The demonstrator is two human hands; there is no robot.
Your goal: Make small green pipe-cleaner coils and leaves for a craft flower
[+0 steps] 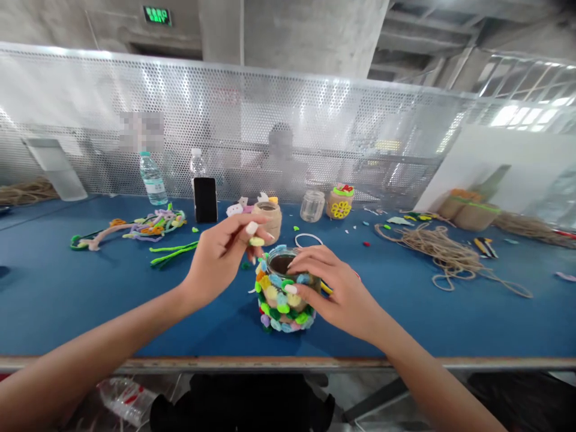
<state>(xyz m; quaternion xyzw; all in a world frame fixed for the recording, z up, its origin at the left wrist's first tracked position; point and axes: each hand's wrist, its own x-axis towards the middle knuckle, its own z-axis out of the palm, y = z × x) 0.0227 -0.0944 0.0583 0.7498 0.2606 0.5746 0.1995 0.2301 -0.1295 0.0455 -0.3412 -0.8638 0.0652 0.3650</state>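
A glass jar (pixel 281 300) covered with colourful fuzzy pompom-like pieces stands upright near the table's front edge. My right hand (pixel 330 282) grips its right side, fingertips over the rim and thumb pressed on the front. Just above the jar's left rim, my left hand (pixel 229 243) pinches a small pale-yellow fuzzy piece (pixel 257 241) between thumb and finger. Behind the hands sits a twine-wrapped jar (pixel 273 219), partly hidden by my left fingers. Bright green pipe cleaners (pixel 173 253) lie left of my left hand.
A tangle of coloured pipe cleaners (pixel 155 225) lies at the left, twine (pixel 432 246) at the right beside a utility knife (pixel 486 247). Along the back stand a water bottle (pixel 153 180), a phone (pixel 206 200), a clear jar (pixel 312 206) and a flower-decorated jar (pixel 341 203), before a perforated metal partition (pixel 225 120).
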